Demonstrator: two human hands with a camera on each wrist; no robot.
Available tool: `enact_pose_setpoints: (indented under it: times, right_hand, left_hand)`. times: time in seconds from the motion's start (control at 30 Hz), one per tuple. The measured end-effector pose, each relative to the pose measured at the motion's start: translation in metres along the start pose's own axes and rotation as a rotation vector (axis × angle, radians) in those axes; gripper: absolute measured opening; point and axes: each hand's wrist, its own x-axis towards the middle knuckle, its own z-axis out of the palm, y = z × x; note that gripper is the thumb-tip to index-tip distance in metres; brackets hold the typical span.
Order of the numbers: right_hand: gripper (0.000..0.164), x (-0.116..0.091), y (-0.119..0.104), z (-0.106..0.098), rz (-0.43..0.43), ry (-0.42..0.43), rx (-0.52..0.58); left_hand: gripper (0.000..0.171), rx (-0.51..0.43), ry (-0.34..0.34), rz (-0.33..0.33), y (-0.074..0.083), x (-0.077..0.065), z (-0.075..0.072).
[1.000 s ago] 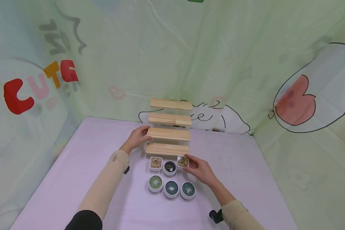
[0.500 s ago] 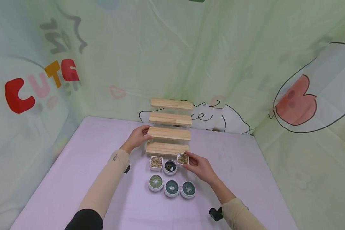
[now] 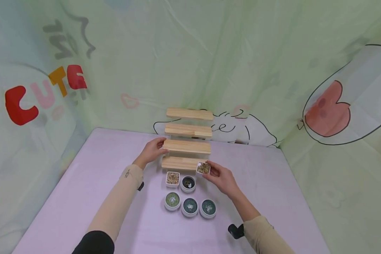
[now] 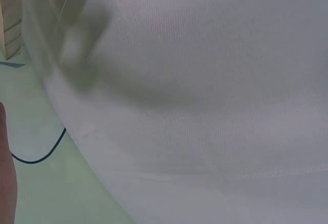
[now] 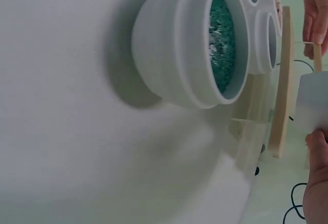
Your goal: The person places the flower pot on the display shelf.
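Note:
In the head view my right hand (image 3: pixel 223 179) pinches a small square white pot (image 3: pixel 203 168) of brown gravel-like filling between thumb and fingers. The pot is lifted over the right end of the lowest board of a stepped wooden shelf stand (image 3: pixel 186 146). My left hand (image 3: pixel 151 152) grips the left end of that stand, at its second board from the bottom. From the right wrist camera, the held pot (image 5: pixel 312 101) shows its plain white side, with my right thumb (image 5: pixel 318 147) against it. The left wrist view catches only a sliver of hand (image 4: pixel 6 178).
Before the stand sit another square pot (image 3: pixel 173 179), a round pot with dark filling (image 3: pixel 188 183), a round pot with green filling (image 3: pixel 172 200) and two with teal filling (image 3: pixel 190 206). Patterned cloth (image 3: pixel 130 70) hangs behind the lilac-covered table (image 3: pixel 120 141).
My right hand has raised the square pot from the row in front and carried it back to the lowest board. My left hand has kept its place on the stand.

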Motion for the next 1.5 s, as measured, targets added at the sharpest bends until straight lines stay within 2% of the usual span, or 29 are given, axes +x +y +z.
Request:
enact_pose_setpoints:
  times: [0.5,0.87,1.2,1.5]
  right_hand:
    - [0.061,0.012,-0.022,-0.006,0.028,0.057,0.009]
    - [0.062,0.02,-0.036,-0.001,0.062,0.086,0.013]
    - [0.062,0.028,-0.049,-0.001,0.07,0.121,0.004]
    - [0.063,0.037,-0.058,-0.003,0.056,0.131,-0.002]
  left_hand:
    - [0.068,-0.004,0.006,-0.014,0.003,0.0,-0.001]
    - [0.068,-0.001,0.004,-0.026,0.002,-0.001,-0.001]
    - [0.068,0.007,0.005,-0.043,0.0,0.0,-0.001]
    - [0.068,0.004,0.004,-0.033,0.001,0.001,0.0]
